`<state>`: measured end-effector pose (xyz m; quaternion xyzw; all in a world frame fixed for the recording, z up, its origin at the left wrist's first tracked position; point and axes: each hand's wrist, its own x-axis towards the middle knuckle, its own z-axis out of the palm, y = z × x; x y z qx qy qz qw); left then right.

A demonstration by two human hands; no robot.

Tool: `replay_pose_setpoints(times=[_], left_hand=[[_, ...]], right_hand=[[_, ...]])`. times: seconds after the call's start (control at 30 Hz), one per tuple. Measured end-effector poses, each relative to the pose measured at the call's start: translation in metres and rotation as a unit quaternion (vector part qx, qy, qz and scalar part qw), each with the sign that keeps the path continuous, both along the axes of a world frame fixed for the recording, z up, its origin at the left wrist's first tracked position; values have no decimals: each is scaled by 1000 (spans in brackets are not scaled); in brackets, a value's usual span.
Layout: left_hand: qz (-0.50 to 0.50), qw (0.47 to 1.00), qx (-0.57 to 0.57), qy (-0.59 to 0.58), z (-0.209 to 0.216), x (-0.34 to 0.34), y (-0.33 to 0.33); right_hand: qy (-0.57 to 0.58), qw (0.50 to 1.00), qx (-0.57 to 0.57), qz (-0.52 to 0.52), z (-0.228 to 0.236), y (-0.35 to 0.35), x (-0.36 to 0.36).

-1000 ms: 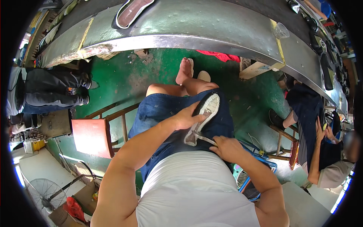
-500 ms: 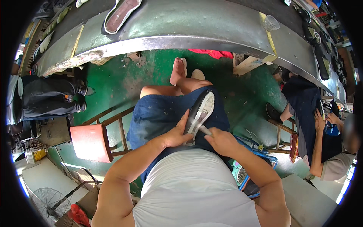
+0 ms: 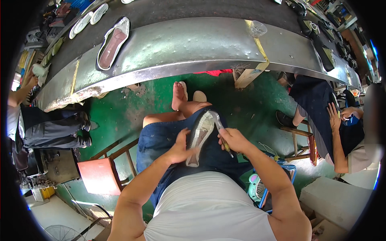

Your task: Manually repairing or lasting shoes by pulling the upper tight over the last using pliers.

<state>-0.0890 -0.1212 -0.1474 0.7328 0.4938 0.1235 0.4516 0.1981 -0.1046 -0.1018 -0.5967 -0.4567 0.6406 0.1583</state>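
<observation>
Gripping the shoe (image 3: pixel 200 136) on the lap, the left hand (image 3: pixel 179 149) has tilted it upright; the right hand (image 3: pixel 232 139), closed on a tool (image 3: pixel 222 129), now works nearer the toe.

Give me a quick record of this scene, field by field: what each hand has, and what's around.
left hand: grips the shoe, sole up, on the lap
right hand: holds a thin tool, tip at the sole's edge
bench: grey metal, ahead, another shoe lying on it
chair: red seat, person's left
floor: green
</observation>
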Motion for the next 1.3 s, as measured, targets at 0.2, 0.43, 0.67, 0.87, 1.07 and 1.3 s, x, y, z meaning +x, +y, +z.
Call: replay_pose_setpoints(times=[0.2, 0.43, 0.67, 0.87, 1.07, 1.3], left_hand=[[197, 876, -347, -271, 3, 26, 59], [343, 799, -282, -406, 78, -31, 95], [115, 958, 207, -160, 285, -3, 262], [-18, 797, 462, 389, 291, 32, 438], [-20, 772, 412, 484, 207, 25, 518], [-20, 839, 389, 379, 181, 11, 505]], right_hand=[[-100, 973, 208, 16, 49, 38, 20], [-363, 686, 629, 56, 130, 158, 23], [-369, 696, 615, 43, 112, 253, 38], [-335, 700, 631, 17, 115, 255, 36], [-332, 708, 623, 13, 117, 256, 34], [-314, 709, 631, 26, 120, 258, 28]])
